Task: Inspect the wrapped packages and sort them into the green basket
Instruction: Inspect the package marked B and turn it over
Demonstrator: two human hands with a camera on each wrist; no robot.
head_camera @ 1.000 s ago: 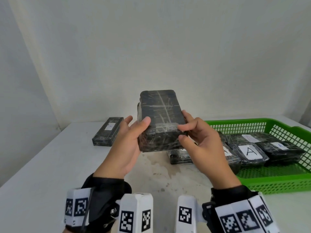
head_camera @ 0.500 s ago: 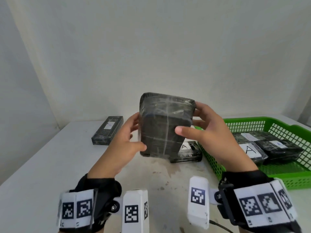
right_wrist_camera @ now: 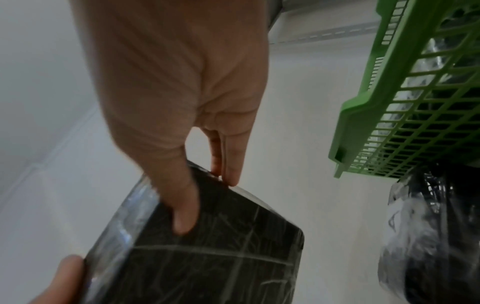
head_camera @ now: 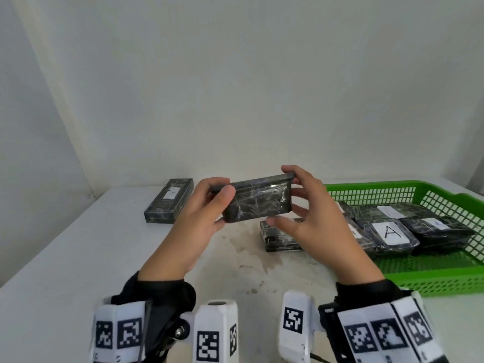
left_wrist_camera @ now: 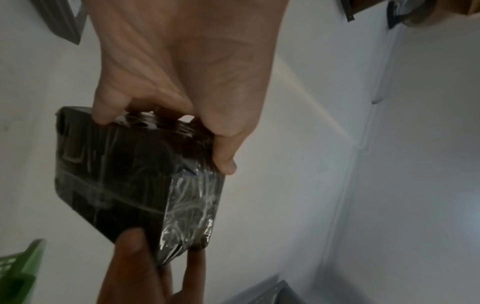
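Observation:
A black package wrapped in clear film (head_camera: 258,203) (left_wrist_camera: 135,181) (right_wrist_camera: 207,253) is held above the table, its long narrow side toward me. My left hand (head_camera: 207,210) (left_wrist_camera: 176,115) grips its left end, thumb in front. My right hand (head_camera: 301,203) (right_wrist_camera: 187,185) grips its right end, fingers over the top edge and thumb below. No label shows on the package. The green basket (head_camera: 445,279) (right_wrist_camera: 389,127) stands at the right and holds several wrapped packages; one (head_camera: 390,233) bears a white label with the letter A.
Another wrapped package (head_camera: 170,200) with a white label lies at the back left of the white table (head_camera: 65,271). One more package (head_camera: 280,239) lies on the table beside the basket's left wall, partly behind my right hand. A white wall stands close behind.
The held package has been turned from showing its broad face upright to lying lengthwise with its narrow side toward me. Both hands shifted their hold to its ends.

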